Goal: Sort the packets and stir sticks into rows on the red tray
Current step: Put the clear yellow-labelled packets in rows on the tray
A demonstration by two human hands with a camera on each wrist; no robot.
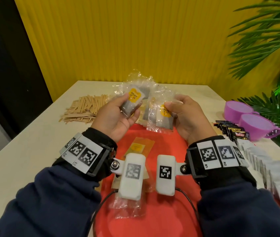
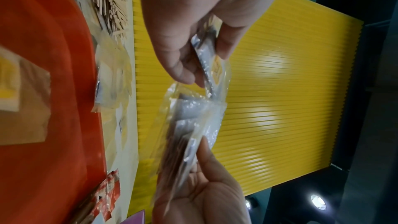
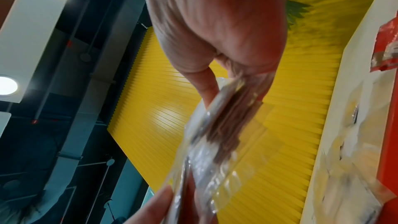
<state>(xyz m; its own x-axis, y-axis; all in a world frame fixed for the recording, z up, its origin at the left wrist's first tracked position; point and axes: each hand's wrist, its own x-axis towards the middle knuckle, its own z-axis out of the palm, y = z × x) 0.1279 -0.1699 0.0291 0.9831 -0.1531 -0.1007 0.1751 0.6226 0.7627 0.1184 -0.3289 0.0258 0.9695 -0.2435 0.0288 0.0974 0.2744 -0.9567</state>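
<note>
My left hand (image 1: 127, 108) is raised over the far end of the red tray (image 1: 166, 151) and grips one clear tea packet (image 1: 132, 103) with a yellow label. Beside it my right hand (image 1: 171, 112) pinches a small bunch of similar clear packets (image 1: 161, 118). In the left wrist view the single packet (image 2: 206, 54) and the bunch (image 2: 189, 125) touch at their edges. Several clear packets (image 1: 141, 147) lie on the tray under my wrists. A heap of wooden stir sticks (image 1: 86, 106) lies on the table at the left.
More clear packets (image 1: 141, 82) are piled behind the tray. On the right stand two purple bowls (image 1: 248, 117), black sachets (image 1: 230, 132) and a row of white sachets (image 1: 264, 165). A yellow ribbed wall (image 1: 118, 40) backs the white table (image 1: 24, 142); a plant (image 1: 272, 31) overhangs the right.
</note>
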